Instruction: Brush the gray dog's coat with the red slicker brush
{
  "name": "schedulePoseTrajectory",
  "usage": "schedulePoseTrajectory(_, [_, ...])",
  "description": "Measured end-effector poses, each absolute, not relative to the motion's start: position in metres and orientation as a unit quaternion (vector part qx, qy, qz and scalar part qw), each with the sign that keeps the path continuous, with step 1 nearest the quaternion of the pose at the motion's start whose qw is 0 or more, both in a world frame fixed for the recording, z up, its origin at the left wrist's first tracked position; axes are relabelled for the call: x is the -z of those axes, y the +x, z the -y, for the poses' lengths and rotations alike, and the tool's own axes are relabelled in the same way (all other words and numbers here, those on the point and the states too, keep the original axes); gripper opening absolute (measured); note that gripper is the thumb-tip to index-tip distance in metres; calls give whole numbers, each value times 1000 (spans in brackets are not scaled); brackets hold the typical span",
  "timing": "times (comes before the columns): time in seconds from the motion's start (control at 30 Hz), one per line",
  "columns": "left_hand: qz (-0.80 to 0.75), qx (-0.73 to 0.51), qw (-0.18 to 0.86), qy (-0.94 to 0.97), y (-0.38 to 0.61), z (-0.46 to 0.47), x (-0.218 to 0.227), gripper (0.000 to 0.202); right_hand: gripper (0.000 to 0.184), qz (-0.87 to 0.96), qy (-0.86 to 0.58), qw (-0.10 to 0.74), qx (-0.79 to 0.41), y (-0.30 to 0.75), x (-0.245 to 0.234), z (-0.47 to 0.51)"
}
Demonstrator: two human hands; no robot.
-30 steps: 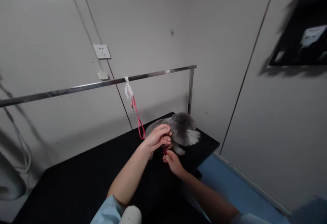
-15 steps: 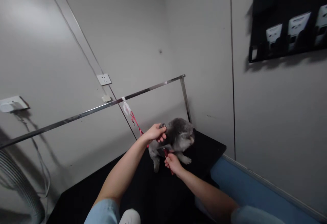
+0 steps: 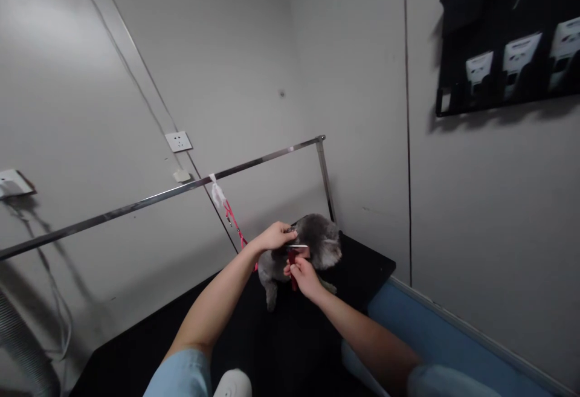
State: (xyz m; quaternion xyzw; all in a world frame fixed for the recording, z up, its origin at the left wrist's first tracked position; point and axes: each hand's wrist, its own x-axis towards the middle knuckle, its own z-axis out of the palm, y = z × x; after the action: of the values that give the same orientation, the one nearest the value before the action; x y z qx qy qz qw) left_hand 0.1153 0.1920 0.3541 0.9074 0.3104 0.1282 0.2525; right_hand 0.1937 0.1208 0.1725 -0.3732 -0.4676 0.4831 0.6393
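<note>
A small grey dog sits on the black table, its head turned to the right. My left hand is closed at the side of the dog's head, pinching what looks like its ear. Just below, my right hand grips the red handle of a slicker brush. The flat, wide head of the brush is up against the fur beneath my left fingers. A red leash runs behind my left hand toward the dog; its lower end is partly hidden.
A metal bar crosses above the table, with the leash tied on by a white strip. Walls stand close behind and to the right. A black rack with clipper-like devices hangs upper right; a ribbed hose is lower left.
My right hand has raised the brush, bringing its head up to the fur by my left hand. My left hand keeps its hold. The dog's head has dipped slightly; the view has shifted a little.
</note>
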Motion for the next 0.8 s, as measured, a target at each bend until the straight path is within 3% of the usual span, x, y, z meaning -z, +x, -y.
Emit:
schedulePoseTrajectory(0.13, [-320, -138, 313, 883, 118, -195, -347, 51, 34, 433, -368, 588, -575, 192, -168, -111])
schedulePoseTrajectory(0.3, [-306, -116, 336, 883, 126, -188, -350, 53, 40, 373, -320, 691, -530, 182, -171, -94])
schedulePoseTrajectory(0.4, [-311, -113, 327, 885, 131, -184, -349, 52, 42, 330, -307, 635, -628, 176, -172, -82])
schedulePoseTrajectory(0.57, [-297, -69, 356, 883, 140, -178, -345, 51, 43, 341, -314, 695, -549, 177, -176, -70])
schedulePoseTrajectory(0.7, [-297, -65, 339, 890, 145, -174, -347, 50, 46, 317, -322, 634, -628, 177, -177, -64])
schedulePoseTrajectory(0.8, [-290, -31, 326, 899, 148, -174, -347, 47, 47, 336, -313, 696, -553, 180, -182, -61])
